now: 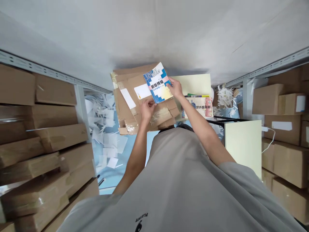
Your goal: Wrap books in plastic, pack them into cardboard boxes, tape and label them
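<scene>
A thin book (158, 84) with a blue, white and pale yellow cover lies tilted over flattened brown cardboard (129, 80). My right hand (175, 87) grips the book's right edge, with fingers on the cover. At the lower left corner of the book, my left hand (147, 109) has its fingers curled together in a pinch, touching that corner. White paper labels (142, 91) and strips of clear tape show on the cardboard around the book.
Right of the cardboard, several books (200, 106) lie on a pale yellow surface (195, 83). A pale cabinet (242, 145) stands by my right arm. Stacked cardboard boxes (55, 138) fill shelves on both sides. Paper scraps (111, 141) litter the blue floor. A wall (154, 35) rises ahead.
</scene>
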Motion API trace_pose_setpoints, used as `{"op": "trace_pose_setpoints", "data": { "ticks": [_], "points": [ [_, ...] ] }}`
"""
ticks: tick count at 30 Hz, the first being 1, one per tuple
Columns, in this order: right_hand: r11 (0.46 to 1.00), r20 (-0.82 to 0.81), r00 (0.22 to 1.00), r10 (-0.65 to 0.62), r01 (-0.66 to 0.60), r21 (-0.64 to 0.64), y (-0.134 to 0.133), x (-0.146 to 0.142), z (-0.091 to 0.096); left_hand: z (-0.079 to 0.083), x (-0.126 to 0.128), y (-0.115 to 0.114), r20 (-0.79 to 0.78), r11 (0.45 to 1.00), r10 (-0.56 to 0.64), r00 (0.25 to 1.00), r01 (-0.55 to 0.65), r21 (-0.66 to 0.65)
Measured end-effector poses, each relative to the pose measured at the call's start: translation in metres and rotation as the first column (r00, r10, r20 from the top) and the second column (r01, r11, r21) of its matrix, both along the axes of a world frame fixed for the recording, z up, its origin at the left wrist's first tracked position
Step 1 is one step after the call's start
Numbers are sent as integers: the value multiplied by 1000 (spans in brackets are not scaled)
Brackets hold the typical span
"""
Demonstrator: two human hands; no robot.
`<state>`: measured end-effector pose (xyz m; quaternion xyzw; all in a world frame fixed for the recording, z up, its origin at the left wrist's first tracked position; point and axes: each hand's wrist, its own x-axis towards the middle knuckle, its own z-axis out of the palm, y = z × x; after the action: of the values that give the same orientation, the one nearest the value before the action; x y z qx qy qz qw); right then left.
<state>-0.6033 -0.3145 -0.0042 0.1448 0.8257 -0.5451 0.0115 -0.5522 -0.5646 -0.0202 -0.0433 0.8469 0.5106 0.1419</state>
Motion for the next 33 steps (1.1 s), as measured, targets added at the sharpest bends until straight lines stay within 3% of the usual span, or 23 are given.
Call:
{"op": "trace_pose_setpoints", "data": {
  "ticks": [4, 8, 12, 17, 21, 24, 27, 30, 33],
  "points": [
    [968, -53, 979, -199, 188, -167, 20, 59, 37, 30, -2, 9, 61, 981, -32, 998, 20, 192],
    [861, -107, 885, -454, 404, -309, 49, 166, 64, 66, 19, 66, 85, 877, -293, 952, 232, 422],
    [677, -34, 701, -712, 673, -298, 67, 284, 78, 78, 67, 149, 207, 711, -579, 788, 364, 601],
    [390, -3, 403, -915, 884, -258, 81, 408, 83, 82, 149, 235, 238, 533, -812, 532, 511, 674],
    [194, -58, 185, -981, 957, -218, 92, 477, 77, 98, 207, 286, 169, 406, -901, 401, 637, 655],
    [94, -119, 80, -990, 988, -123, 111, 515, 73, 109, 244, 325, 91, 341, -929, 359, 734, 587],
    [79, -173, 72, -982, 996, -37, 141, 543, 77, 114, 284, 368, 1, 318, -929, 369, 799, 511],
    [175, -148, 155, -977, 975, -137, 174, 564, 86, 117, 332, 409, -101, 297, -926, 365, 866, 402],
    [217, -143, 189, -972, 951, -221, 204, 584, 93, 119, 381, 441, -240, 178, -938, 250, 942, 286]
  ]
}}
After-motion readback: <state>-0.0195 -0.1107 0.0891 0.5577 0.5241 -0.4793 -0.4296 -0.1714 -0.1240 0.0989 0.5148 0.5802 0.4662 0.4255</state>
